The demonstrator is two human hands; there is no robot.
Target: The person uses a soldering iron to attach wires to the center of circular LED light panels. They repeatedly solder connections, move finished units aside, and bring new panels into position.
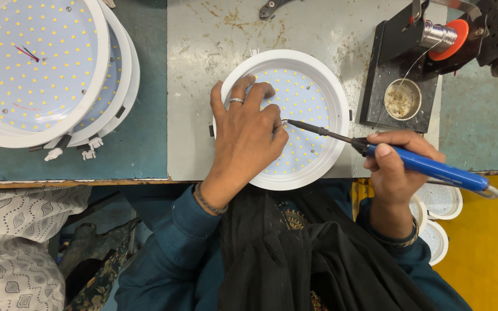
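Grey worktop [203,86] carries a round white LED panel [312,92] at its near edge. Left hand [246,135] rests on the panel, fingers curled, pinching something small. Right hand [396,167] grips a blue-handled soldering iron [427,167], its tip at the left fingertips.

Round white LED downlight panel [312,92] lay flat, face up, on the grey worktop at its near edge, its pale disc dotted with rows of small yellow diodes inside a raised white rim. Blue-handled soldering iron [410,161] lay nearly level across the panel's right rim, its dark tip over the disc's centre-left.
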